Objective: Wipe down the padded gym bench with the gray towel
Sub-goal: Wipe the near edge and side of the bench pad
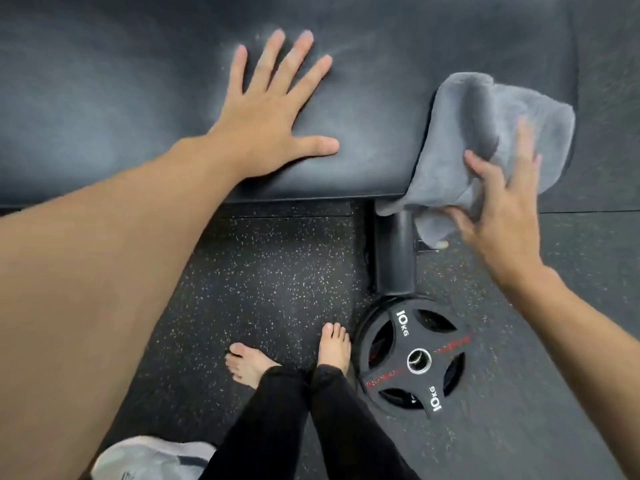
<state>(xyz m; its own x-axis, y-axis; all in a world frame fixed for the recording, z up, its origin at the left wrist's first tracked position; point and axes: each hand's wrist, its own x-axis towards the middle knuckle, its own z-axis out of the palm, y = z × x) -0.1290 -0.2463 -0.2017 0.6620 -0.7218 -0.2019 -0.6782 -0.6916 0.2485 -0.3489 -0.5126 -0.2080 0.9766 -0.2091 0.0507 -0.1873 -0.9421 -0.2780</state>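
Note:
The black padded bench (138, 98) fills the top of the view, its surface smeared with pale dusty streaks. My left hand (270, 112) lies flat on the pad near its front edge, fingers spread, holding nothing. The gray towel (478, 133) is bunched at the bench's right front corner and hangs over the edge. My right hand (498, 209) grips the towel's lower part, fingers blurred.
A black bench leg post (394, 258) stands on the speckled rubber floor (270, 271) under the right corner. A 10 kg weight plate (415, 358) lies flat beside my bare feet (334, 344). A gray and white shoe (152, 459) sits at the bottom left.

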